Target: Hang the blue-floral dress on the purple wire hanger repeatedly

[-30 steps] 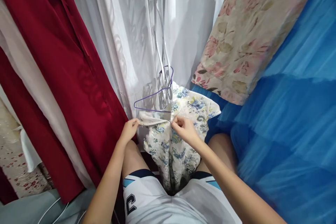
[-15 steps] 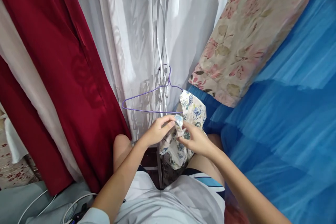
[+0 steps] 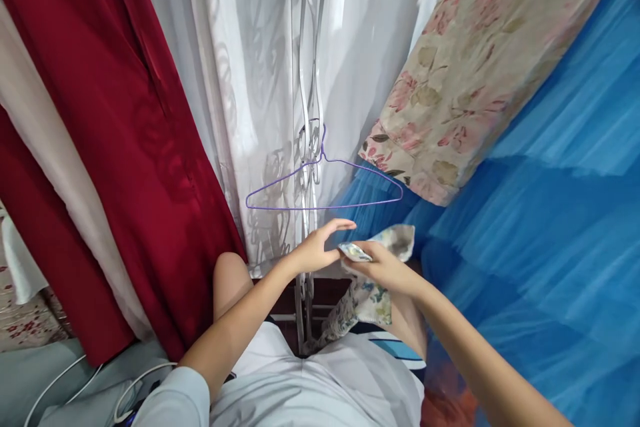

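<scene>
A light floral garment (image 3: 373,300) with blue and yellow flowers hangs crumpled from my right hand (image 3: 387,268), whose fingers are pinched round one edge of it. The cloth drapes over my thigh, and its full shape is hidden. Just left of it is my left hand (image 3: 317,248), fingers stretched and thumb apart; its thumb tip is close to the cloth, and I cannot tell if they touch. Above both hands a thin purple clothes hanger (image 3: 370,169) hangs bare from a white metal stand (image 3: 303,97).
White curtains (image 3: 250,80) hang behind the stand. Dark red cloth (image 3: 125,147) is on the left. A pink-flowered cloth (image 3: 450,80) and layered blue tulle (image 3: 540,247) fill the right. White cables (image 3: 145,377) lie at lower left.
The floral garment has come off the right side of the hanger and is lower, in my right hand. My left hand has let go of the cloth and opened.
</scene>
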The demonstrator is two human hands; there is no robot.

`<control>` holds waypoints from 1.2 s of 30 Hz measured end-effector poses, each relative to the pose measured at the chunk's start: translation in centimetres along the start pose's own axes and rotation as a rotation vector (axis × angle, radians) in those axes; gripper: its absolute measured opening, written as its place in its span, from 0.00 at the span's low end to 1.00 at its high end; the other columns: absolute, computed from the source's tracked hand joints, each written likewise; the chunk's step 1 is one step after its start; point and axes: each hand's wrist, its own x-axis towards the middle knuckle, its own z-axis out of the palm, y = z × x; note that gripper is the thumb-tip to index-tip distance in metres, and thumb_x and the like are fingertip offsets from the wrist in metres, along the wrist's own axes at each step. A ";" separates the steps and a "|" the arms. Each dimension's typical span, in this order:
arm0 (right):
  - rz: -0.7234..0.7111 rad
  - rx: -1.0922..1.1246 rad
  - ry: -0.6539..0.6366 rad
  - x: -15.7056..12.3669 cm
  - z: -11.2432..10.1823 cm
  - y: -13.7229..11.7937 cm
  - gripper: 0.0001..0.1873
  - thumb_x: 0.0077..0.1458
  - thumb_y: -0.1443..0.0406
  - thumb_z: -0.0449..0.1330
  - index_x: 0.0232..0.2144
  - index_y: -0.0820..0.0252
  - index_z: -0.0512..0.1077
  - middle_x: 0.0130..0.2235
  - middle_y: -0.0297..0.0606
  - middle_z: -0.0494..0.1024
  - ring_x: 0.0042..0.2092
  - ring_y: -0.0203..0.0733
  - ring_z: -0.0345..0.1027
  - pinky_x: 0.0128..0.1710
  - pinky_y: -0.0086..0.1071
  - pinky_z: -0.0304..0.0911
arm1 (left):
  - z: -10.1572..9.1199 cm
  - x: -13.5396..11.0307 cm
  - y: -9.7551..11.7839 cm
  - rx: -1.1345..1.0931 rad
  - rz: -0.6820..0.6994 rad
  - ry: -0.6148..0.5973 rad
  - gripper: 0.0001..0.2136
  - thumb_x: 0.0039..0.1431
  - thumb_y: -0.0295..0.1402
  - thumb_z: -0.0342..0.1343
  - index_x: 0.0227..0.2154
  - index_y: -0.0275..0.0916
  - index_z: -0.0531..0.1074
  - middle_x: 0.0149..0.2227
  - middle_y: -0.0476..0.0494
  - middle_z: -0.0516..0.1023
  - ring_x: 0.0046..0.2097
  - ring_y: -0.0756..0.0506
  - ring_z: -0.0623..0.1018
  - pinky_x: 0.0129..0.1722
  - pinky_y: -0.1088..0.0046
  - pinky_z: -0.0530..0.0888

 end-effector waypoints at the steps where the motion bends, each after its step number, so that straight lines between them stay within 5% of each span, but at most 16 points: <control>1: -0.021 -0.021 -0.080 -0.4 -0.1 -0.8 0.10 0.54 0.60 0.60 0.26 0.61 0.69 0.26 0.30 0.64 0.28 0.35 0.52 0.29 0.30 0.51 | 0.4 -0.3 0.2 -0.033 -0.026 -0.040 0.23 0.58 0.32 0.59 0.57 0.42 0.65 0.58 0.38 0.71 0.61 0.41 0.69 0.61 0.62 0.63; 7: -0.059 0.003 -0.180 -1.6 -2.7 -5.1 0.12 0.55 0.60 0.63 0.26 0.63 0.70 0.25 0.29 0.63 0.27 0.33 0.51 0.26 0.28 0.49 | 0.2 -4.7 0.0 -0.004 -0.384 -0.311 0.20 0.59 0.50 0.56 0.39 0.34 0.74 0.36 0.45 0.77 0.37 0.47 0.75 0.38 0.72 0.71; 12: -0.109 -0.282 -0.126 0.7 -4.8 -4.2 0.12 0.56 0.59 0.61 0.25 0.61 0.70 0.25 0.30 0.70 0.28 0.36 0.62 0.26 0.28 0.55 | -5.7 -9.5 -1.6 0.473 -0.526 -0.201 0.27 0.59 0.55 0.51 0.22 0.34 0.72 0.21 0.51 0.68 0.26 0.51 0.67 0.29 0.75 0.66; 15: -0.179 -0.414 -0.059 3.5 -5.1 -2.7 0.13 0.57 0.57 0.60 0.39 0.58 0.77 0.40 0.36 0.81 0.41 0.46 0.74 0.39 0.32 0.65 | -10.2 -11.0 -0.9 0.729 -0.482 -0.098 0.24 0.61 0.53 0.51 0.24 0.36 0.74 0.25 0.49 0.74 0.31 0.47 0.72 0.41 0.70 0.70; 19: -0.259 -0.579 0.112 7.6 -3.5 -1.3 0.28 0.58 0.56 0.59 0.59 0.57 0.68 0.56 0.42 0.76 0.50 0.51 0.74 0.48 0.36 0.68 | -15.0 -10.3 2.0 0.918 -0.386 0.012 0.17 0.62 0.48 0.51 0.34 0.42 0.79 0.38 0.45 0.80 0.46 0.41 0.76 0.54 0.60 0.66; 23: -0.187 -0.706 0.191 10.4 -1.2 -0.7 0.22 0.60 0.56 0.57 0.52 0.59 0.74 0.50 0.45 0.80 0.48 0.53 0.76 0.45 0.35 0.68 | -17.9 -8.8 5.0 0.958 -0.325 0.031 0.17 0.65 0.44 0.48 0.41 0.43 0.79 0.46 0.43 0.78 0.48 0.41 0.76 0.53 0.62 0.68; 27: -0.128 -0.762 0.277 11.1 0.5 -0.7 0.16 0.59 0.57 0.56 0.41 0.60 0.78 0.38 0.49 0.83 0.42 0.57 0.77 0.38 0.36 0.65 | -18.4 -7.9 7.6 1.047 -0.217 0.027 0.14 0.66 0.40 0.48 0.36 0.42 0.78 0.41 0.44 0.75 0.44 0.43 0.75 0.47 0.66 0.70; 32: -0.141 -0.784 0.298 10.5 2.5 -2.0 0.13 0.57 0.58 0.57 0.36 0.59 0.79 0.35 0.49 0.83 0.40 0.57 0.77 0.35 0.35 0.62 | -16.2 -5.0 9.4 1.150 -0.099 0.113 0.16 0.65 0.39 0.51 0.22 0.38 0.68 0.31 0.46 0.66 0.34 0.47 0.71 0.35 0.71 0.68; 36: -0.200 -0.755 0.262 9.2 2.8 -2.6 0.13 0.58 0.59 0.56 0.38 0.57 0.78 0.36 0.44 0.83 0.40 0.53 0.77 0.36 0.33 0.63 | -13.7 -1.3 8.8 1.196 -0.036 0.285 0.04 0.61 0.34 0.55 0.34 0.40 0.71 0.38 0.45 0.72 0.40 0.43 0.74 0.41 0.70 0.69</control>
